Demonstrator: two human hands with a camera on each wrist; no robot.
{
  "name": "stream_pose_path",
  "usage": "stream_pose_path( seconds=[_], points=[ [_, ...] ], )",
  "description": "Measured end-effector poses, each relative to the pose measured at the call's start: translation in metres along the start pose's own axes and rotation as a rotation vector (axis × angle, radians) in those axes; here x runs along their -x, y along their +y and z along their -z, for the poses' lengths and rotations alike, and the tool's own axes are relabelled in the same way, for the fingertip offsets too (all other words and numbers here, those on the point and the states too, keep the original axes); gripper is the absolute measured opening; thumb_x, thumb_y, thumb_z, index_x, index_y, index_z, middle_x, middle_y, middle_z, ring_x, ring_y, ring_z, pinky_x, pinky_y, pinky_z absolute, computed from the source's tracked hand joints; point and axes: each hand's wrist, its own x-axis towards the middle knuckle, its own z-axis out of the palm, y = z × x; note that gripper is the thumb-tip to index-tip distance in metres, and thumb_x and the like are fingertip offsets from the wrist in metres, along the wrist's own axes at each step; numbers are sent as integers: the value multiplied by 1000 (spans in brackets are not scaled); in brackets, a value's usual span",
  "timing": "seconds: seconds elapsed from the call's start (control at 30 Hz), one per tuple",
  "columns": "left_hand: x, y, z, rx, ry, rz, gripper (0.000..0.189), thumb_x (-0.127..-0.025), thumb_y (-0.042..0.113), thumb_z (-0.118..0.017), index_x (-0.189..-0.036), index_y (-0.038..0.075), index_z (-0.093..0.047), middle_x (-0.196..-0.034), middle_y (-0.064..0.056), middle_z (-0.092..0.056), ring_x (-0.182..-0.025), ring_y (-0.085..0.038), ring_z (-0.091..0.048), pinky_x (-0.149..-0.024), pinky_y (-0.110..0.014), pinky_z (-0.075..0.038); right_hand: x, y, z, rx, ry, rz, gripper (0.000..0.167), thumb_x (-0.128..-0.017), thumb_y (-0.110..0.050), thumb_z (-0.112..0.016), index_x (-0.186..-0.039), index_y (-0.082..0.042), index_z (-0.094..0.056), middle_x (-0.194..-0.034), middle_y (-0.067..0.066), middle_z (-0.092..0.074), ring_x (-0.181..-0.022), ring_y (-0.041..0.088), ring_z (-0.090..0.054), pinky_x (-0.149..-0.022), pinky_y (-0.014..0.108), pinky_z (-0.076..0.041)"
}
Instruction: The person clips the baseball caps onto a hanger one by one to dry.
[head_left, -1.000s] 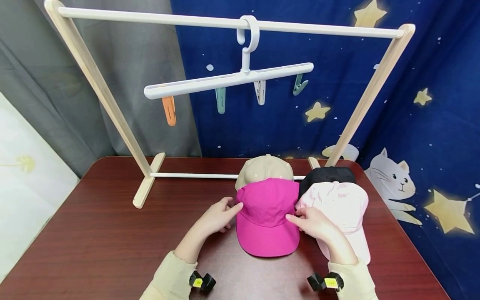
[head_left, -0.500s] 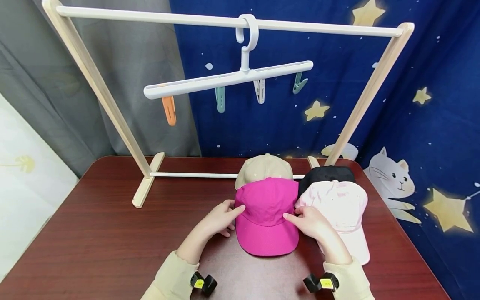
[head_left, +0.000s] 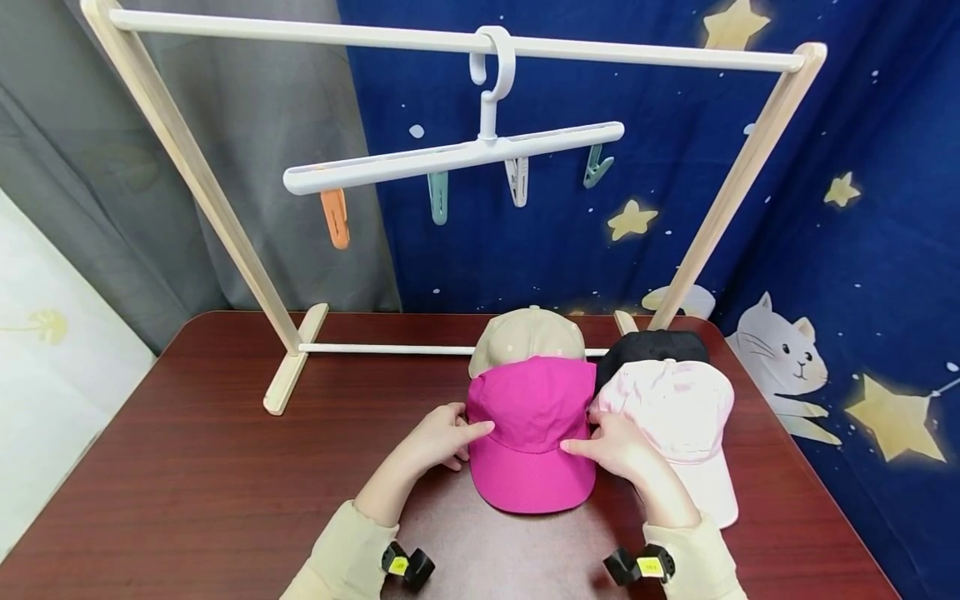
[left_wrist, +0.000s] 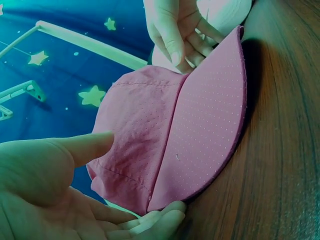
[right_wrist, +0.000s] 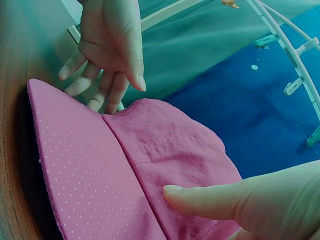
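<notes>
A bright magenta cap lies on the table, its brim towards me. At its left side is my left hand, thumb over the front of the crown and loosely bent fingers beside the cap's edge. My right hand mirrors it on the right, thumb over the crown near the brim seam and fingers at the side, partly hidden. In the left wrist view, the left fingertips are right at the corner of the brim. Across the cap in the right wrist view, the left thumb shows just off the crown.
A beige cap sits behind the magenta one. A black cap and a pale pink cap overlap on the right. Above, a white clip hanger with coloured pegs hangs from a wooden rack standing on the table.
Both thumbs have slid inward and slightly down over the magenta cap's crown. The right hand has moved a little left, and the cap has shifted slightly left.
</notes>
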Motion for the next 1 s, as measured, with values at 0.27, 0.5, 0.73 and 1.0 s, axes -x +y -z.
stream_pose_path(
  seconds=[0.27,0.5,0.73,1.0],
  points=[
    [-1,-1,1,9,10,7,49,-86,27,-71,-113,-11,-53,-71,-15,-56,-56,-19,-58,-51,-36,-54,0,-1,-2,4,14,-1,72,-77,-31,-79,-125,14,-52,-80,8,-61,-75,20,-57,-67,36,-49],
    [1,-2,2,16,19,1,39,-85,23,-71,-102,-9,-57,-65,-14,-56,-55,-18,-57,-49,-34,-53,0,-1,-3,44,27,12,70,-76,-31,-80,-124,12,-53,-80,7,-59,-79,23,-55,-70,38,-48],
    [0,-1,3,14,43,14,51,-85,19,-72,-118,-15,-52,-74,-12,-56,-58,-18,-58,-51,-34,-54,0,-2,-2,31,23,27,72,-76,-29,-80,-127,13,-50,-87,11,-61,-83,25,-57,-74,41,-49],
    [1,2,6,34,83,0,56,-85,15,-73,-125,-15,-48,-80,-10,-54,-52,-18,-59,-50,-34,-54,-1,-4,-1,4,49,42,71,-76,-25,-81,-127,14,-49,-89,11,-61,-84,25,-57,-76,43,-48]
  ],
)
